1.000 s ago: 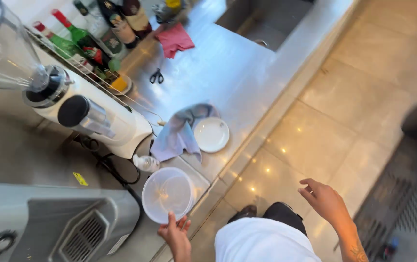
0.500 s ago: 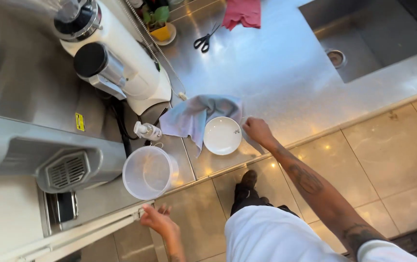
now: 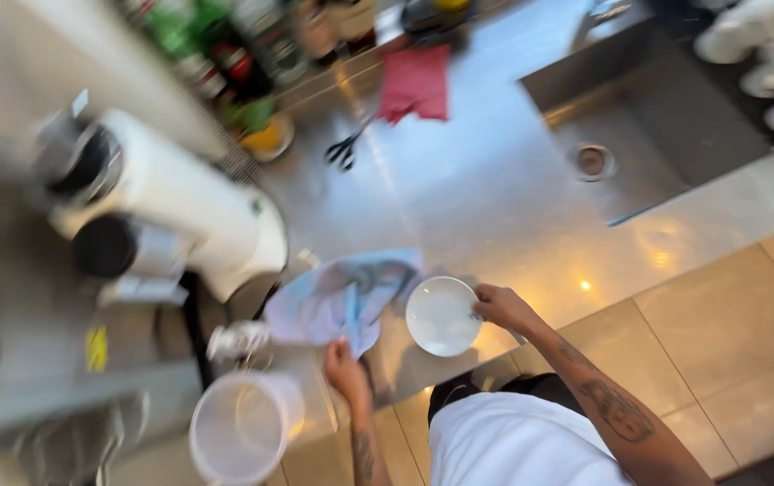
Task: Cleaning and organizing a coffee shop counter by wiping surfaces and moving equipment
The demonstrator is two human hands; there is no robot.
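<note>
My right hand [image 3: 500, 307] grips the right rim of a small white plate [image 3: 442, 316] that lies on the steel counter [image 3: 486, 198]. To its left, my left hand [image 3: 346, 371] pinches the near edge of a crumpled pale blue cloth [image 3: 337, 297] lying beside the plate. A white plastic tub [image 3: 241, 427] stands at the counter's near left edge, apart from both hands. The picture is blurred by motion.
A white countertop machine [image 3: 180, 211] stands at the left. Bottles [image 3: 225, 49], a yellow bowl [image 3: 267, 141], black scissors [image 3: 344, 149] and a red cloth [image 3: 416, 83] lie at the back. A steel sink [image 3: 639, 117] is at the right. Beige floor tiles [image 3: 720, 333] are below.
My left hand has left the white tub and now holds the blue cloth's edge. My right hand stays at the plate's rim. The view has swung left and farther back.
</note>
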